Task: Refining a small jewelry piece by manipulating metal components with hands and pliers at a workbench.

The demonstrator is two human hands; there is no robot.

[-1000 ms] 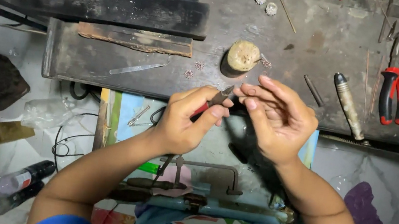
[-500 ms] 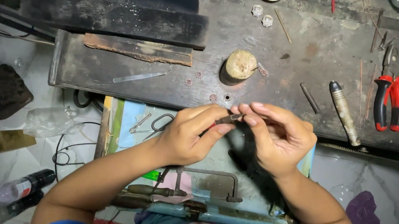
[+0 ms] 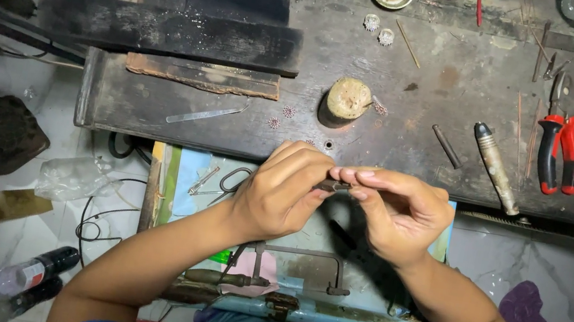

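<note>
Both hands meet just off the near edge of the worktop, above a saw frame lying across the lap. The left hand is closed around a slim dark tool whose tip shows between the hands; the right hand pinches a small metal piece at its fingertips, touching that tip. The piece is too small to judge how finished it is. Red-handled pliers and a wooden stump sit untouched on the worktop.
</note>
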